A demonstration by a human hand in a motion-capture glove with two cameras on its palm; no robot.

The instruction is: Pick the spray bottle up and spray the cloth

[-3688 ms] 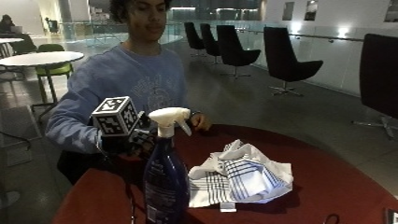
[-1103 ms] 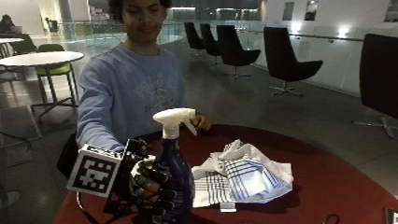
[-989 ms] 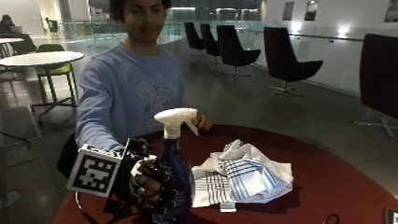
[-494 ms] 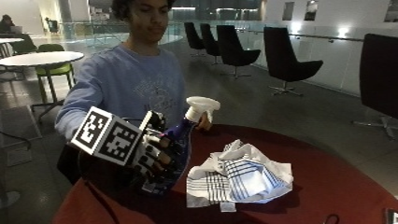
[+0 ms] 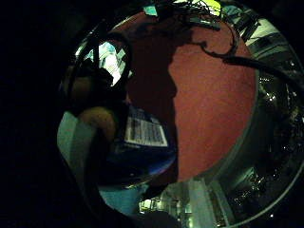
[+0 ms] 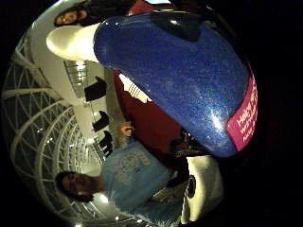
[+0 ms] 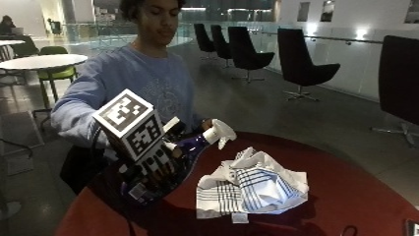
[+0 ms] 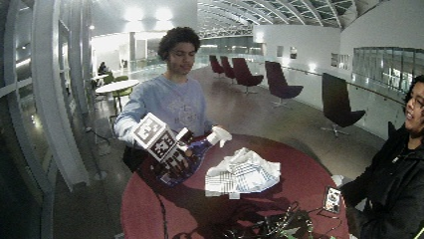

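We see the gloved right hand curled round the body of the blue spray bottle, holding it tilted above the near left part of the round red counter, its white spray head aimed toward the cloth. The bottle is lifted off the counter; in the thumb side palm view its blue body with a pink label fills much of the frame. The bare left hand shows only partly behind the spray head, so we cannot tell whether it touches anything.

The white cloth with dark blue stripes lies crumpled near the middle of the counter, just beside the bottle's nozzle but apart from it. Bare red surface runs from the cloth toward the far and right edges. Near the edge closest to the wide camera lies a tangle of dark cables, hard to make out, and a phone close to the right edge.
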